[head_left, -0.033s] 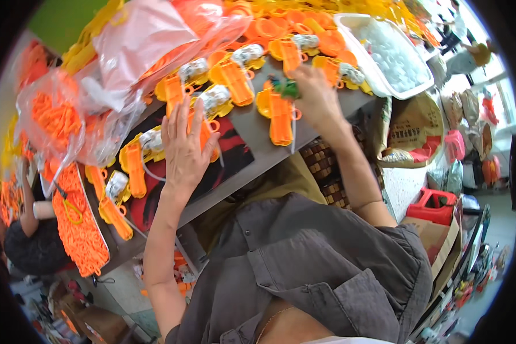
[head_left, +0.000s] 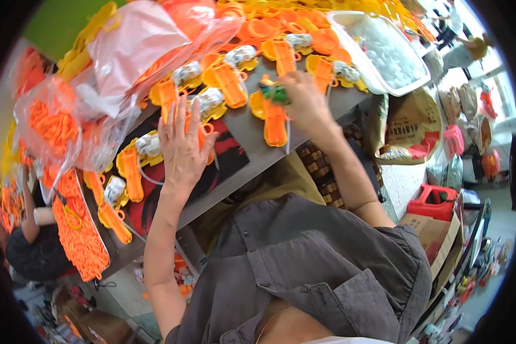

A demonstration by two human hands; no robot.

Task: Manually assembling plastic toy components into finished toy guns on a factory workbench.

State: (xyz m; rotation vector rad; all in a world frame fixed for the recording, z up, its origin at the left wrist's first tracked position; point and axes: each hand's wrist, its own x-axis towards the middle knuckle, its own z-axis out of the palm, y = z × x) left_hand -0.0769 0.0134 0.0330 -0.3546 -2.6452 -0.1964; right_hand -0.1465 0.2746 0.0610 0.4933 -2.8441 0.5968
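Note:
My right hand [head_left: 307,102] is closed on a small green piece [head_left: 274,94], its exact kind unclear. That piece covers the upper part of an orange and yellow plastic toy part [head_left: 275,127] lying on the grey table. Whether the two touch, I cannot tell. Spread fingers of my left hand [head_left: 183,140] rest over another orange and yellow toy part [head_left: 206,136], hiding much of it. Similar toy parts, such as one with a silvery-white insert [head_left: 212,98], lie in a row beside both hands.
A white tub [head_left: 355,66] of translucent pieces stands at the back right. Orange parts in plastic bags [head_left: 54,117] and a tray of small orange pieces [head_left: 80,229] sit on the left. An open sack [head_left: 407,129] and a red stool [head_left: 433,202] are to the right.
My right hand has come slightly nearer and leftward with the green piece, lower over the toy part. My left hand keeps its place. The whole view has shifted a little.

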